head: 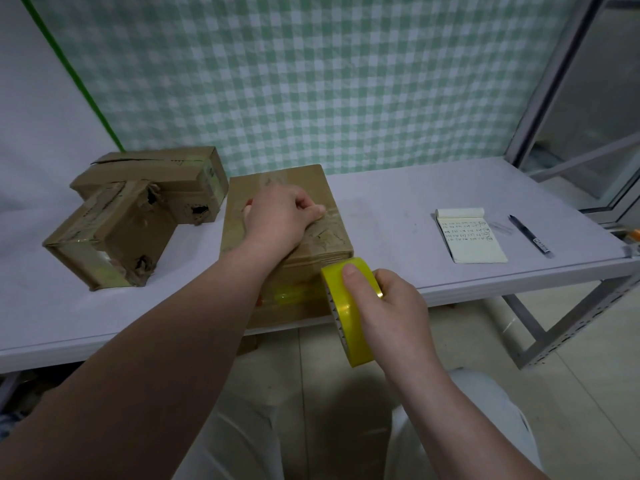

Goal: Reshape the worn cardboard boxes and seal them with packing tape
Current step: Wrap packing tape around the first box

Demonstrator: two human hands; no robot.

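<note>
Cardboard box (332,237) at the table's (398,216) front edge, tape roll (349,327) just below it

A glossy strip of tape runs across the box's top and down its front face. The left hand (277,216) rests on the top, knuckles up and fingers curled, thumb lying along the strip; I cannot tell whether it holds anything. The right hand (394,313) grips the yellow roll, thumb on its rim, near the box's front. The hands are apart. Two taped, torn boxes – one near (110,244), one behind (162,174) – sit to the left; a notepad (474,240) and pen (530,233) lie to the right.
</note>
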